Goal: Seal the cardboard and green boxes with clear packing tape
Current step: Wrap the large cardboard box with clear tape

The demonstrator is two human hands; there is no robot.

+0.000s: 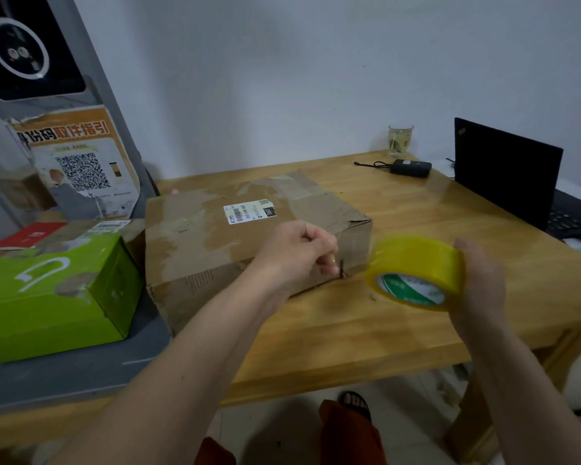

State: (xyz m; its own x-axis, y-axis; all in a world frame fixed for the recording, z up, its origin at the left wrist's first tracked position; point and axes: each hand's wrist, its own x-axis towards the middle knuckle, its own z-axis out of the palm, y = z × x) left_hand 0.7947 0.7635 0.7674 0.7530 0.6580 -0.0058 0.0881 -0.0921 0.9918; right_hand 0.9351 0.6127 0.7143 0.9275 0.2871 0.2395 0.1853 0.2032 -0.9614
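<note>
A worn cardboard box (pixel 215 236) with a white shipping label lies on the wooden table (pixel 332 333). My left hand (pixel 299 253) is at the box's front right edge with its fingers curled, and it seems to pinch the loose end of the tape against the box side. My right hand (pixel 480 283) grips a yellowish roll of clear packing tape (pixel 416 273) just right of the box, above the table. A green box (pixel 54 293) with a white logo sits to the left on a grey surface (pixel 81 367), touching the cardboard box's left corner.
A black laptop (pixel 507 172) stands open at the table's right edge. A glass (pixel 399 140) and a black power adapter (pixel 411 167) with its cable sit at the back. A red booklet (pixel 31 234) lies behind the green box. A poster with a QR code (pixel 81 166) leans at the left.
</note>
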